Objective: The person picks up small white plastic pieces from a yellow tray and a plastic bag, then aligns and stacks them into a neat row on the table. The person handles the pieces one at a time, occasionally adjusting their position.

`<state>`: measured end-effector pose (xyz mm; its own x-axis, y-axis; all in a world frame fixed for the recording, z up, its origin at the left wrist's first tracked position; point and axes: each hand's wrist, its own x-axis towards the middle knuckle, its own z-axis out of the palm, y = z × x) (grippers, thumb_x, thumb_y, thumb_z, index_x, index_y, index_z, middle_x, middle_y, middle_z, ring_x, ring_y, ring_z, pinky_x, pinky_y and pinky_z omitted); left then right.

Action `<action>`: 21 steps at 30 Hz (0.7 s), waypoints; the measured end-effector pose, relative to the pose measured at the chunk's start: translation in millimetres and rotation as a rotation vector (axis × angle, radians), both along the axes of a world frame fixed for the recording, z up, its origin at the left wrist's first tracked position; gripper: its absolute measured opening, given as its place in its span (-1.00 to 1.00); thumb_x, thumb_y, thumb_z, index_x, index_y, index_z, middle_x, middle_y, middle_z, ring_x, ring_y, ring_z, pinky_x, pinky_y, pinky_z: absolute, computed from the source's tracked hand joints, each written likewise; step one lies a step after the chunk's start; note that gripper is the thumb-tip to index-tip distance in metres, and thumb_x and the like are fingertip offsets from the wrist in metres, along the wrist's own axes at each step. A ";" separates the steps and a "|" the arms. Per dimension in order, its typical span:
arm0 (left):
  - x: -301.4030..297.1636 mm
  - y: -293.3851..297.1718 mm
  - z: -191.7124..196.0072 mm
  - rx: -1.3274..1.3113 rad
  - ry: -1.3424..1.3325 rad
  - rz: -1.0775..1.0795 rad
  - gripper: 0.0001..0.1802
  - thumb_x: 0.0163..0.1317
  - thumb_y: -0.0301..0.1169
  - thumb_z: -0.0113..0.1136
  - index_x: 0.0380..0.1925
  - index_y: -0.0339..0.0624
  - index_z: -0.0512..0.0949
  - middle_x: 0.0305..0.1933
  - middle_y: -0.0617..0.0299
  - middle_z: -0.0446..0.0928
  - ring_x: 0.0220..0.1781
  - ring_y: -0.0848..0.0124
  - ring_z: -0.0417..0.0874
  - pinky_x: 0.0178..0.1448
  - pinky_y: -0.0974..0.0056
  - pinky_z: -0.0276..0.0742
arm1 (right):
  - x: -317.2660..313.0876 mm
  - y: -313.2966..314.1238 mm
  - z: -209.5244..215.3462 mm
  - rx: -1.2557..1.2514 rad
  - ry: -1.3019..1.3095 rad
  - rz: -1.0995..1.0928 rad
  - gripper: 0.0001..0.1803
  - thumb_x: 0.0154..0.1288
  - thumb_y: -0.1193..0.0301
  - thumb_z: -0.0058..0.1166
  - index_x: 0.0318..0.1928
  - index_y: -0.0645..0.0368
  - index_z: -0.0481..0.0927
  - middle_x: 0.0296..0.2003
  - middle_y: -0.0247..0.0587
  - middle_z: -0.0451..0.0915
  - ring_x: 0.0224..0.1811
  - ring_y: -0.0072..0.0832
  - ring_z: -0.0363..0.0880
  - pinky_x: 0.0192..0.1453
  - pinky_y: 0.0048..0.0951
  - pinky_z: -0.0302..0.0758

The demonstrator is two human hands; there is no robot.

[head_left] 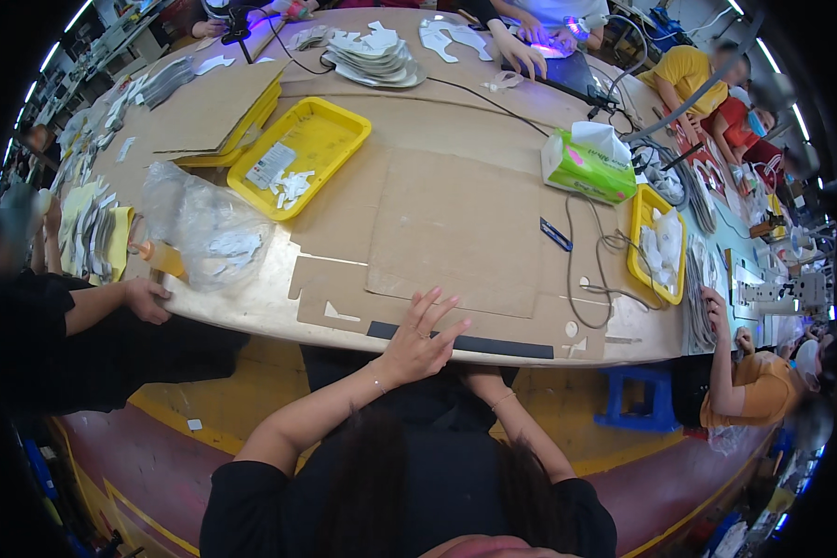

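My left hand (420, 342) is raised at the near edge of the table, fingers spread and nothing in them. Under and beside it lies a black strip (502, 348) along the edge. Beyond the fingers, a square cardboard sheet (455, 232) rests flat on the brown table covering. My right hand (485, 375) is low, at or below the table edge; its fingers are hidden. A yellow tray (321, 153) holding small white pieces (293, 189) sits to the far left of the sheet. A dark blue cutter-like tool (556, 234) lies to the sheet's right.
A clear plastic bag (204, 223) and an orange bottle (162, 259) stand at left. On the right are a green tissue box (589, 166), a loose grey cord (575, 270) and another yellow tray (640, 251). Stacked pieces (374, 58) lie far back. Co-workers sit around the table.
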<state>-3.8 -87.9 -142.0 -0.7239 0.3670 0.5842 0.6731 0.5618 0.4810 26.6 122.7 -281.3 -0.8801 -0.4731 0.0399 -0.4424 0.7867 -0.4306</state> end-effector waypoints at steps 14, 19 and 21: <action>-5.9 -3.6 13.9 0.138 -0.102 -0.033 -0.39 0.00 -0.51 0.27 0.13 0.06 0.40 0.30 0.04 0.26 0.41 -0.05 0.16 0.44 -0.15 0.06 | 12.1 55.6 205.3 0.131 -1.059 0.284 -0.62 0.29 0.31 0.05 0.06 0.22 0.54 -0.12 0.02 0.62 -0.06 -0.13 0.59 0.06 -0.23 0.48; -53.9 -25.2 53.8 0.171 -0.064 0.101 -0.45 0.02 -0.50 0.29 0.08 -0.06 0.42 0.24 -0.04 0.30 0.32 -0.05 0.25 0.34 -0.04 0.21 | -114.6 24.6 287.0 -0.109 -0.229 0.026 -0.80 0.28 0.34 0.11 -0.21 0.20 0.63 -0.35 -0.09 0.64 -0.31 -0.24 0.62 -0.20 -0.33 0.52; -94.2 -32.7 70.0 0.197 -0.054 0.198 -0.52 0.05 -0.50 0.27 0.04 -0.11 0.46 0.23 -0.05 0.30 0.30 -0.03 0.26 0.32 -0.02 0.23 | -192.9 4.0 284.4 -0.261 0.010 -0.082 -0.83 0.23 0.37 0.16 -0.25 0.22 0.63 -0.36 -0.10 0.63 -0.41 -0.31 0.57 -0.30 -0.40 0.47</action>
